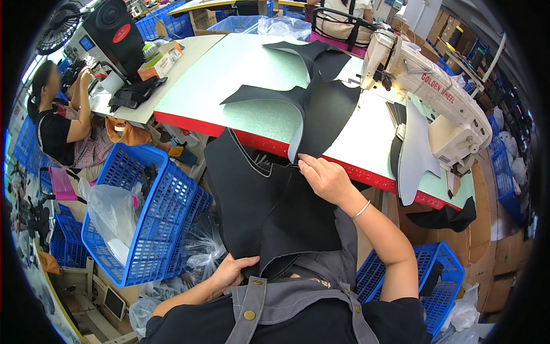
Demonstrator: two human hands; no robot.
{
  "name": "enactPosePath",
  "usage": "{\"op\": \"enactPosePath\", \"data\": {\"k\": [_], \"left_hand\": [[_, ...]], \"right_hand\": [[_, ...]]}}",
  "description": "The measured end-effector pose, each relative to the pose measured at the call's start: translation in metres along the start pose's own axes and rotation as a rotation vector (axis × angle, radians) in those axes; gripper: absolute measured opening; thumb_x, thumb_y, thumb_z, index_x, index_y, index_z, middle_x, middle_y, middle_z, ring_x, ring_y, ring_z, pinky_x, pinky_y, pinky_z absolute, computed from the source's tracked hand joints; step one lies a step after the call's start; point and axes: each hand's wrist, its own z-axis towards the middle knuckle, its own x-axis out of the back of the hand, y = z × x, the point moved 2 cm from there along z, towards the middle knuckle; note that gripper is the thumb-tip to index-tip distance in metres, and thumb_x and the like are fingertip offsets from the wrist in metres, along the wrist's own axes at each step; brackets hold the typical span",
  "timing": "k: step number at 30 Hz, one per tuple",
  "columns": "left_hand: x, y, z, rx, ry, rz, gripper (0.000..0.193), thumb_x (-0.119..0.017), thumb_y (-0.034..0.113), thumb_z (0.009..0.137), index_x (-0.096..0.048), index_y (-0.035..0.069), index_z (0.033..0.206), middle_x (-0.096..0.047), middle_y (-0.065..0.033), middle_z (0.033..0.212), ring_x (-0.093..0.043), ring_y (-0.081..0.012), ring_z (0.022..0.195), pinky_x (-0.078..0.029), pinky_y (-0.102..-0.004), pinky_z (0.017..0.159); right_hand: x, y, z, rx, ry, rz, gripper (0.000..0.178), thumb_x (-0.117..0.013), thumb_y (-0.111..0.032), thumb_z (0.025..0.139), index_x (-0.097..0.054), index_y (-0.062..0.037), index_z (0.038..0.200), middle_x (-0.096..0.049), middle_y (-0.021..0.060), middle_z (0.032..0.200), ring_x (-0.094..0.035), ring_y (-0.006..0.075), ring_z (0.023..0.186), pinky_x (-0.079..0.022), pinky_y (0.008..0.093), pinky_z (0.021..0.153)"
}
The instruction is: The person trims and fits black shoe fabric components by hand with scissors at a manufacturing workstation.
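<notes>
A black fabric piece (246, 200) with pale cut edges and a seam down its middle hangs over my lap, below the red front edge of the worktable (223, 131). At its upper corner, by the table edge, my right hand (325, 179) is closed in a pinch. Lower down, my left hand (232, 271) grips the bottom edge between thumb and fingers. Other black panels with grey undersides (329, 112) lie curled on the pale green tabletop, one reaching the edge beside my right fingers.
A white sewing machine (429, 86) stands on the table's right, with a grey cut panel (415, 152) near it. Blue baskets flank me, one at left (154, 223) and one at right (444, 275). Another person (63, 120) works at the far left by a black machine (112, 34).
</notes>
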Motion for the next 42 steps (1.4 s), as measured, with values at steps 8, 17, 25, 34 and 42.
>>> {"op": "enactPosePath", "data": {"k": [8,17,25,34,42], "left_hand": [[0.002,-0.002,0.003,0.019,0.014,-0.022,0.055,-0.061,-0.006,0.079,-0.037,-0.001,0.128,-0.052,-0.0140,0.120,-0.056,-0.0235,0.108,-0.047,-0.0358,0.092],[-0.004,-0.002,0.001,-0.137,-0.151,0.126,0.049,-0.063,0.012,0.087,-0.040,0.001,0.128,-0.050,-0.0082,0.122,-0.047,-0.0159,0.113,-0.039,-0.0314,0.097],[0.011,-0.009,0.007,-0.239,-0.432,0.122,0.061,-0.063,0.039,0.086,-0.039,0.002,0.128,-0.051,-0.0042,0.119,-0.048,-0.0121,0.110,-0.041,-0.0300,0.094],[-0.006,0.005,0.000,-0.040,-0.216,-0.121,0.038,-0.047,0.029,0.089,-0.057,-0.002,0.109,-0.062,-0.0129,0.105,-0.059,-0.0236,0.101,-0.045,-0.0378,0.090],[-0.013,0.019,-0.002,-0.044,-0.126,-0.072,0.026,-0.059,0.020,0.089,-0.056,0.002,0.108,-0.062,-0.0068,0.099,-0.062,-0.0160,0.088,-0.052,-0.0307,0.076]], "right_hand": [[-0.017,0.015,0.008,-0.185,-0.055,0.097,0.027,-0.061,-0.006,0.071,-0.057,-0.0001,0.097,-0.057,0.0089,0.090,-0.060,0.0197,0.067,-0.049,0.0312,0.055],[0.067,-0.030,0.084,0.085,0.032,0.307,0.015,-0.060,-0.003,0.058,-0.054,-0.0039,0.072,-0.052,0.0085,0.078,-0.055,0.0255,0.071,-0.046,0.0333,0.051],[0.056,-0.132,0.017,0.222,-0.395,0.666,0.012,-0.060,-0.009,0.072,-0.059,-0.0036,0.083,-0.061,0.0136,0.111,-0.058,0.0246,0.107,-0.054,0.0279,0.068],[0.052,-0.123,0.016,0.313,-0.558,0.741,0.032,-0.064,-0.007,0.066,-0.057,-0.0032,0.096,-0.059,0.0095,0.114,-0.053,0.0231,0.115,-0.054,0.0284,0.070],[0.047,-0.125,0.019,0.290,-0.358,0.667,0.021,-0.058,-0.011,0.073,-0.061,-0.0040,0.092,-0.062,0.0043,0.096,-0.059,0.0193,0.102,-0.052,0.0244,0.060]]}}
